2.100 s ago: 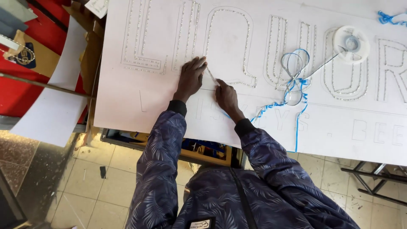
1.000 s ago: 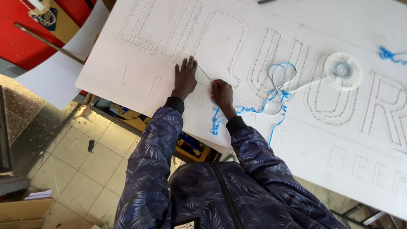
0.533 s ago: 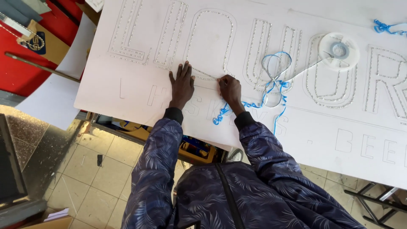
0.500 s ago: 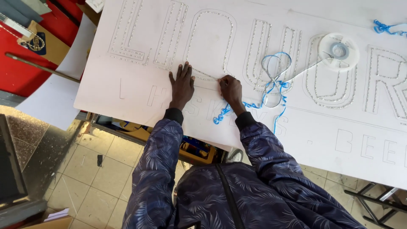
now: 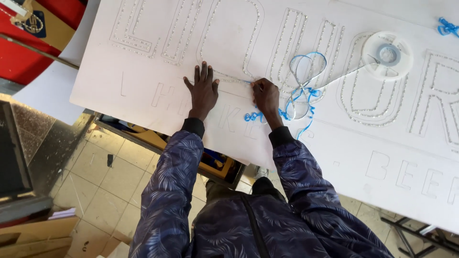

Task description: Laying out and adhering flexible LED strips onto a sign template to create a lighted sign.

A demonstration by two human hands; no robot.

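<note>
A big white sign board (image 5: pixel 334 143) lies flat, with large letter outlines studded with small lights. My left hand (image 5: pixel 202 91) rests flat on the board, fingers spread, just below the third letter. My right hand (image 5: pixel 266 95) is closed on a thin light strip (image 5: pixel 234 80) at the bottom of that letter. From the strip a tangle of blue and clear wire (image 5: pixel 301 91) loops to the right and runs up to a clear plastic reel (image 5: pixel 387 54).
The board's near edge overhangs a tiled floor (image 5: pixel 110 177). A box with yellow and blue things (image 5: pixel 215 162) sits under the edge. A red surface (image 5: pixel 28 62) and cardboard lie at the far left. A blue wire scrap (image 5: pixel 447 26) lies at the top right.
My left hand has flattened and its fingers have spread on the board. My right hand stays at the bottom of the third letter. The view has shifted slightly.
</note>
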